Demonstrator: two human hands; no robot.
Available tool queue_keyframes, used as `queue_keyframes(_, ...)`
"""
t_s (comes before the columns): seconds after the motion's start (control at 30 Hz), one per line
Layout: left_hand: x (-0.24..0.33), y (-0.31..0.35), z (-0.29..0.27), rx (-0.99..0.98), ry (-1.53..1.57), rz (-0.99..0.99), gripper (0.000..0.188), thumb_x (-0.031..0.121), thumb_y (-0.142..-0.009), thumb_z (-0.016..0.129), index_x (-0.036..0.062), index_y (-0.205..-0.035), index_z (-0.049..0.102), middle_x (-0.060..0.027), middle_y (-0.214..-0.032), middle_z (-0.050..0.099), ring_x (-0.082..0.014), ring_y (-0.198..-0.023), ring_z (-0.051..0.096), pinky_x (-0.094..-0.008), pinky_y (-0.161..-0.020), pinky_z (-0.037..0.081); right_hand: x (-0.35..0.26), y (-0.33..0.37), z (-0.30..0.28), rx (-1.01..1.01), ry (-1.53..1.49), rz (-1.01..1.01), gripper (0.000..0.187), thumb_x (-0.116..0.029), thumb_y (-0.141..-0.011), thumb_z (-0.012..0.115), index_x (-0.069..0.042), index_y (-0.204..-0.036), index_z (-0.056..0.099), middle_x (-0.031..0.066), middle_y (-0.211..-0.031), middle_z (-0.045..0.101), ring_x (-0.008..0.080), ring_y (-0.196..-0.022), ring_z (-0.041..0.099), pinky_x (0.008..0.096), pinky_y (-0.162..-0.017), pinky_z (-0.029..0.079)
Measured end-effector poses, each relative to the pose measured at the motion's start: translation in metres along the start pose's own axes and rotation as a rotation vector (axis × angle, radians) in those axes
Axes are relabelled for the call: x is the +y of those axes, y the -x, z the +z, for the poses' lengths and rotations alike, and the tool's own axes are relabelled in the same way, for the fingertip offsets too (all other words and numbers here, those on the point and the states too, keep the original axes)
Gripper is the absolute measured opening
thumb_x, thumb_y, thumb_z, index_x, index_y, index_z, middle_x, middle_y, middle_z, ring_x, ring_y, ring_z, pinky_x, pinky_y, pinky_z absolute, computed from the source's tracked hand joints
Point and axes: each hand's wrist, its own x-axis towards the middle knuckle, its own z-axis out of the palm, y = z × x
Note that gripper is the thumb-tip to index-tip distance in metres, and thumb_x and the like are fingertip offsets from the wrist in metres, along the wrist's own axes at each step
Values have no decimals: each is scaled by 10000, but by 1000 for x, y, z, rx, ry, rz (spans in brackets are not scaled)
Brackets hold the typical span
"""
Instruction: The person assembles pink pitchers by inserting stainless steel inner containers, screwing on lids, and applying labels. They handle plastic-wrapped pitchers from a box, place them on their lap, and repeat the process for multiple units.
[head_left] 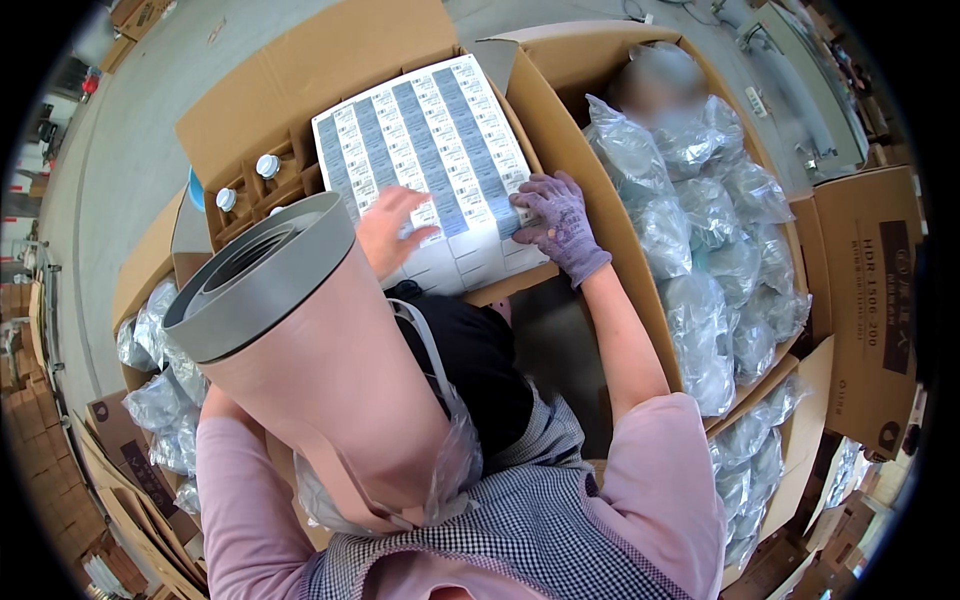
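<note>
A large pink tumbler [345, 370] with a grey lid [262, 270] leans tilted against my chest, over my left forearm. A clear plastic bag [455, 465] is bunched around its lower part. Past the tumbler, a stack of white sheets printed with rows of small grey-and-white labels [420, 130] rests on a carton. My left hand [388, 232], bare, hovers at the near part of the label sheet with its fingers apart. My right hand [562, 225], in a purple-grey glove, grips the sheet's right edge between thumb and fingers.
Beside the labels, a divided carton [290, 165] holds bottles with white caps [268, 166]. To the right stands a big open carton [570, 130] of bubble-like plastic-wrapped items [700, 230]. More wrapped items [170, 400] lie at left. A closed brown carton [870, 300] stands far right.
</note>
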Motion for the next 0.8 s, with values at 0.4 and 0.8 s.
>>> queue_keyframes(0.4,11,-38,76,113,-161,381,227,149,-738,775,62,-938,709,-25,-855,616,-209,-793,566,-336,-713,458,2,-12,2,-82,-184,120,317,-289,-562,818,-145,-830,729,28,-778,679,257,-852,606,383,-888,446)
queue_keyframes(0.8,14,-23,72,106,-541,807,313,87,-752,605,-73,-1011,671,-113,-997,605,-206,-795,559,-357,-736,454,-6,-12,-4,-314,-131,333,441,-318,-564,852,-199,-976,747,23,-1002,713,276,-1170,542,359,-1025,418)
